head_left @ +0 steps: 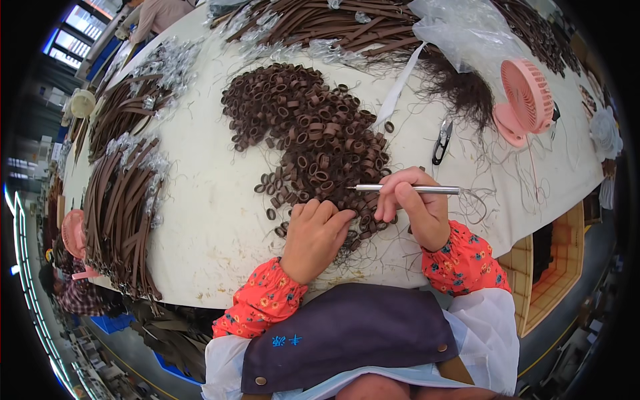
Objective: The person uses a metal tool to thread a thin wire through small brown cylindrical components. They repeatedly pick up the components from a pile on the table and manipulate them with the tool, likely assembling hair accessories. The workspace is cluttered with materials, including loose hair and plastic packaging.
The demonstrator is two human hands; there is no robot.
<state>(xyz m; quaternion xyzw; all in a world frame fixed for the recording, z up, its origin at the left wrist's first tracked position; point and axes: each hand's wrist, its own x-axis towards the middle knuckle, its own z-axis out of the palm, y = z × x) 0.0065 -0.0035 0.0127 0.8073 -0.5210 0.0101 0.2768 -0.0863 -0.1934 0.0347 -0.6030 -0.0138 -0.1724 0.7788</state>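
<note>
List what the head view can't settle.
All in the head view:
Brown loops: lower layers hidden by those on top.
Left hand: its back hides whether it pinches one.
Metal tool in the right hand: tip too small to tell its shape.
Far straps: cut off by upper edge.

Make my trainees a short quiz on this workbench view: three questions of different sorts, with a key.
1. True or false: the right hand holds a pen-shaped metal tool.

2. Which lies between the loop pile and the pink fan on the table's right side?
A) a clear plastic cup
B) black-handled thread snips
C) a wooden ruler

3. Fill in: the left hand is at the pile's ____ edge, as the wearer sees it.

Key: 1 true; 2 B; 3 near
</note>
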